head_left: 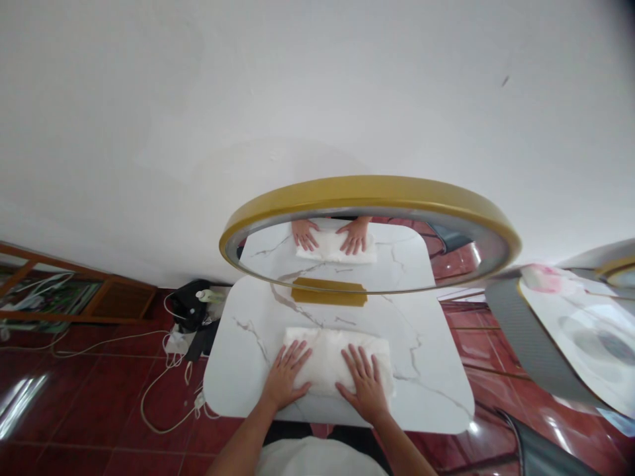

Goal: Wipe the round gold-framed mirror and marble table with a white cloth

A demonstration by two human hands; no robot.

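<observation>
White cloth [325, 354], two hands [323, 378] atop

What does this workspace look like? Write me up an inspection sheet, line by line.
Surface: white, grey-veined tabletop with rounded corners; a gold-framed mirror rises at its far side.
Job's things: white cloth, laid out near the person, slightly rumpled.
Clutter: black bag-like item beside the table, on the left; contents cannot be told.
Grip: left hand and right hand rest on the cloth, fingers spread, neither closed on it.
Cables: white cable looping over the floor, left.
Surroundings: pale wall, red tiled floor, wooden shelf left, dark chair right.
</observation>
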